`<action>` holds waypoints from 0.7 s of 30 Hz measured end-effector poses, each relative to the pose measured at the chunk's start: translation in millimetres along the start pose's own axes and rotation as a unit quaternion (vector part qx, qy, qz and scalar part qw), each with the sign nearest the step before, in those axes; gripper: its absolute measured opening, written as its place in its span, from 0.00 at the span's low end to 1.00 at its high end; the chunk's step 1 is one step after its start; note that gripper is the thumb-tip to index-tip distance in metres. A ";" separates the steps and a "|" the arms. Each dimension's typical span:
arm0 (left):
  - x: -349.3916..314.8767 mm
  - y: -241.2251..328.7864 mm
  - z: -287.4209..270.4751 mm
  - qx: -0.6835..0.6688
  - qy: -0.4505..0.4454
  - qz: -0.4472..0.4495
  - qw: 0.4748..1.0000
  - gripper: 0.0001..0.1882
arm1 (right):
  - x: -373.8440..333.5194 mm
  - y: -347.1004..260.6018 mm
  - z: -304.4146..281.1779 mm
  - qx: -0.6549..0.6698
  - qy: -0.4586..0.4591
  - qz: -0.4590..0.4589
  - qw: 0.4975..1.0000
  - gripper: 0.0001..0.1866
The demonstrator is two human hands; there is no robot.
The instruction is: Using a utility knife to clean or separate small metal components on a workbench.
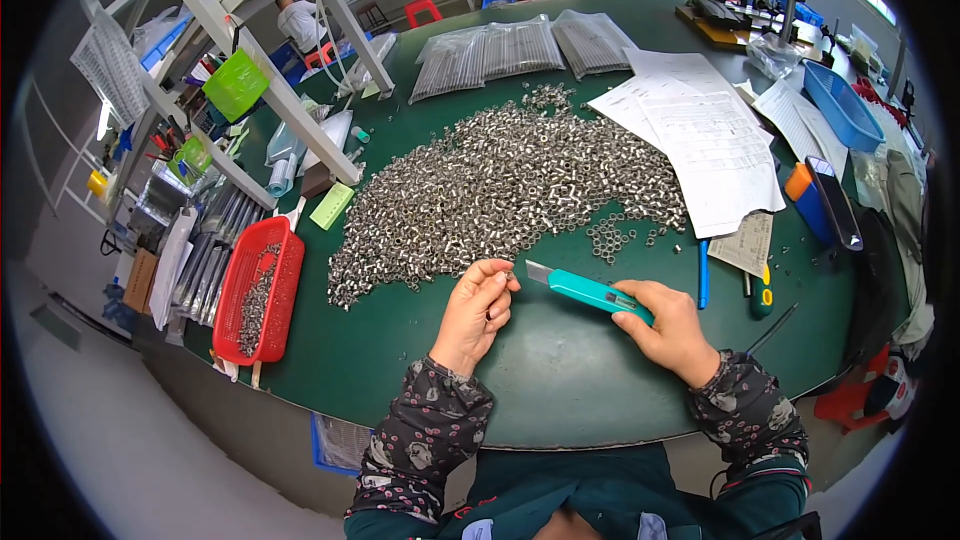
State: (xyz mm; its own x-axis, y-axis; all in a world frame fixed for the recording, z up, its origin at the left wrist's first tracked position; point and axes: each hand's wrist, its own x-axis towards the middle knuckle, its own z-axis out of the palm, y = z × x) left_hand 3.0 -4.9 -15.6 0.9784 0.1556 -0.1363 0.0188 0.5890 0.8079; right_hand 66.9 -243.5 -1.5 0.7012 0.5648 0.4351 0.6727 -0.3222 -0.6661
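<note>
My right hand [668,328] is closed round a teal box cutter [590,292], its blade out and pointing left. Close to the blade's tip, my left hand [475,312] pinches a small metal ring [508,275], mostly covered by the fingertips. Just beyond both hands spreads a large heap of small silvery metal rings [480,190] on the green tabletop [560,390]. A few rings [608,238] lie loose at the heap's near right edge.
At the left edge stands a red basket [283,285] with more rings. Bagged metal rods [520,48] lie behind the heap. Papers [700,130], a blue pen [703,275], a phone [832,202] and a blue tray [842,105] are on the right. A shelf frame [290,120] rises at left.
</note>
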 end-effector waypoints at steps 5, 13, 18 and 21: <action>0.5 -0.9 0.4 0.003 0.005 -0.003 1.000 0.07 | 0.4 0.2 -0.4 0.037 -0.044 0.019 0.998 0.14; 0.4 -3.1 0.0 0.008 -0.014 -0.003 1.000 0.06 | 2.4 -1.7 -3.5 0.067 -0.103 0.051 0.991 0.14; 0.1 -2.3 -1.5 0.013 -0.038 -0.014 0.999 0.06 | 3.9 -2.4 -7.1 0.113 -0.159 0.108 0.975 0.15; -0.4 -1.5 -2.0 0.025 -0.037 -0.019 0.999 0.06 | 0.9 1.5 -3.2 0.061 -0.131 0.074 0.987 0.15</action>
State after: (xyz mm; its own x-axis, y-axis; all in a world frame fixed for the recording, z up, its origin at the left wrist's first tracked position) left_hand 2.2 -4.3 -17.9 0.9892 0.0742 -0.1266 0.0648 0.5531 0.8306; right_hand 69.3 -245.8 -0.2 0.6936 0.7009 0.1663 0.5226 -0.3308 -0.7858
